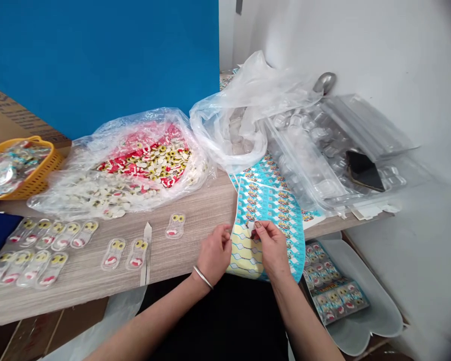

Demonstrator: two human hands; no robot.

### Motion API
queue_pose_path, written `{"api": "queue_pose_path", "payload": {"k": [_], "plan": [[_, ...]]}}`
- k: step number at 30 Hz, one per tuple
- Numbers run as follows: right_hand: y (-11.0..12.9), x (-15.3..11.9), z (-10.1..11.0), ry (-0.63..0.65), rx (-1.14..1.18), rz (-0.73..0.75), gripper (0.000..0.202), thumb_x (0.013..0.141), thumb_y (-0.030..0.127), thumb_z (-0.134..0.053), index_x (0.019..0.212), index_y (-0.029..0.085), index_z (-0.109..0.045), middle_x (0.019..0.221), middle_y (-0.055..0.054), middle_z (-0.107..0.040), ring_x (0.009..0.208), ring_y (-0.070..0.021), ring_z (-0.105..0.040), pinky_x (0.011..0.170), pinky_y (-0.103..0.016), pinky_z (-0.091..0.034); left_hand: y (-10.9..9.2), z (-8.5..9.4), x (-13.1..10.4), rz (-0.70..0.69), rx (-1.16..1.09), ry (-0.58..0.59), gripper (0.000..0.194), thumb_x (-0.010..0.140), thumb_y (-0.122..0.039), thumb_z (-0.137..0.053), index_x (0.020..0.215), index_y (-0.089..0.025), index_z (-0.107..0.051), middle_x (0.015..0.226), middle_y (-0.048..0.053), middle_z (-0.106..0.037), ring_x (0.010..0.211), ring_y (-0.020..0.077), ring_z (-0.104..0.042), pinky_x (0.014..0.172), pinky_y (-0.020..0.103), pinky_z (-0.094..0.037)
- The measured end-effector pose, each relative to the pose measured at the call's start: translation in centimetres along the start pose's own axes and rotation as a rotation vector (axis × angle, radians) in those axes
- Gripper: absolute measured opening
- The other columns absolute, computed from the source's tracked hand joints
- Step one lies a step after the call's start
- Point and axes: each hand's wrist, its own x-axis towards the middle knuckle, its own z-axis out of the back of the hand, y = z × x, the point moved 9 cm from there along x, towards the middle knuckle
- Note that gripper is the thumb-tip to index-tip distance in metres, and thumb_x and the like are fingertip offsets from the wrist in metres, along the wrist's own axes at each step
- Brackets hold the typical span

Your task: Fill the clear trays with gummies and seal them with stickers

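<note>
My right hand (pixel 276 250) pinches a small whitish sticker (pixel 251 226) between thumb and forefinger, over a sheet of blue printed stickers (pixel 291 235). The lower left of this sheet shows bare yellow backing (pixel 244 253). My left hand (pixel 213 252), a bangle on its wrist, is curled closed at the sheet's left edge; what its fingers hold, if anything, is hidden. Left of it on the table lies one clear plastic blister (pixel 175 225) with two yellow eye pieces and a red-and-white mouth piece inside. More filled blisters (pixel 115 254) lie farther left.
An open clear bag (pixel 150 165) of loose eye and mouth pieces stands behind. Back left is a yellow basket (pixel 41 170). At right, clear plastic packaging (pixel 308 150) carries a black phone (pixel 364 170). Lower right, filled packs (pixel 342 301) lie below the table edge.
</note>
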Motion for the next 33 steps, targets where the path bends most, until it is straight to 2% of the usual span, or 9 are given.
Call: {"api": "queue_pose_path", "payload": {"k": [2, 5, 9, 12, 17, 20, 24, 28, 33], "plan": [[-0.2, 0.2, -0.3, 0.032, 0.041, -0.015, 0.025, 0.081, 0.042, -0.066, 0.076, 0.018, -0.065, 0.065, 0.002, -0.060, 0.061, -0.0126, -0.052, 0.061, -0.025, -0.042, -3.4, 0.7, -0.8, -0.336, 0.328, -0.067, 0.034, 0.087, -0.012, -0.050, 0.119, -0.020, -0.059, 0.118, 0.011, -0.065, 0.115, 0.0260, -0.056, 0.099, 0.045, -0.041], [-0.2, 0.3, -0.7, 0.045, 0.119, -0.063, 0.024, 0.075, 0.041, -0.072, 0.075, 0.017, -0.066, 0.064, 0.002, -0.060, 0.058, -0.0112, -0.051, 0.057, -0.024, -0.041, -5.7, -2.0, -1.9, -0.680, 0.607, 0.062, 0.029, 0.093, -0.014, -0.045, 0.117, -0.020, -0.060, 0.123, 0.010, -0.064, 0.124, 0.0241, -0.050, 0.110, 0.047, -0.029], [3.4, -0.8, 1.8, -0.214, 0.356, 0.066, 0.020, 0.074, 0.036, -0.073, 0.081, 0.020, -0.062, 0.076, 0.002, -0.063, 0.064, -0.0134, -0.059, 0.060, -0.028, -0.049, -4.2, -4.9, -0.7, -0.624, 0.677, 0.258, 0.029, 0.095, -0.017, -0.041, 0.119, -0.015, -0.059, 0.114, 0.012, -0.065, 0.110, 0.0228, -0.057, 0.104, 0.046, -0.036], [8.8, -2.8, 1.8, -0.232, 0.155, 0.407, 0.009, 0.085, 0.027, -0.063, 0.091, 0.021, -0.063, 0.090, -0.003, -0.064, 0.083, -0.0186, -0.064, 0.075, -0.038, -0.053, -3.7, -4.3, -0.1, -0.446, 0.290, 0.342, 0.028, 0.095, -0.020, -0.043, 0.113, -0.015, -0.063, 0.113, 0.013, -0.066, 0.110, 0.0244, -0.057, 0.101, 0.044, -0.039], [11.0, -7.1, -7.0, 0.114, -0.439, 0.920, 0.024, 0.084, 0.010, -0.062, 0.103, 0.024, -0.066, 0.101, -0.006, -0.062, 0.099, -0.0217, -0.060, 0.087, -0.042, -0.051, -0.7, 1.2, -1.2, 0.267, -0.973, 0.144, 0.037, 0.097, -0.044, -0.040, 0.101, -0.018, -0.066, 0.094, 0.008, -0.069, 0.087, 0.0185, -0.065, 0.079, 0.032, -0.050], [9.5, -9.1, -13.0, 0.377, -0.536, 1.050, 0.029, 0.086, 0.009, -0.059, 0.110, 0.025, -0.064, 0.103, -0.006, -0.064, 0.111, -0.0241, -0.056, 0.095, -0.046, -0.047, 1.8, 5.4, -3.1, 0.485, -1.320, -0.101, 0.019, 0.083, -0.034, -0.067, 0.090, -0.017, -0.067, 0.091, 0.004, -0.069, 0.083, 0.0136, -0.064, 0.077, 0.024, -0.049], [7.7, -9.1, -18.9, 0.699, -0.590, 0.953, 0.037, 0.090, 0.017, -0.051, 0.126, 0.023, -0.055, 0.123, -0.008, -0.062, 0.125, -0.0251, -0.049, 0.106, -0.048, -0.039, 7.2, 12.2, -4.8, 0.568, -1.289, -0.434, 0.020, 0.070, -0.024, -0.079, 0.081, -0.016, -0.065, 0.084, 0.002, -0.069, 0.076, 0.0123, -0.065, 0.070, 0.023, -0.051], [5.1, -5.1, -22.1, 0.631, -0.847, 0.735, 0.066, 0.081, 0.036, -0.064, 0.140, 0.019, -0.042, 0.141, -0.014, -0.048, 0.133, -0.0317, -0.039, 0.108, -0.051, -0.033, 10.2, 18.4, -5.5, 0.479, -1.117, -0.654, 0.025, 0.068, -0.029, -0.081, 0.083, -0.016, -0.065, 0.086, 0.001, -0.069, 0.075, 0.0139, -0.067, 0.069, 0.026, -0.053], [2.0, -3.6, -24.9, 0.764, -1.059, 0.732, 0.083, 0.071, 0.040, -0.073, 0.143, 0.019, -0.038, 0.141, -0.014, -0.049, 0.134, -0.0336, -0.036, 0.113, -0.056, -0.019, 9.9, 21.0, -5.2, 0.421, -1.032, -0.679, 0.027, 0.069, -0.035, -0.079, 0.081, -0.015, -0.065, 0.083, 0.001, -0.069, 0.070, 0.0114, -0.065, 0.066, 0.023, -0.051]]}}
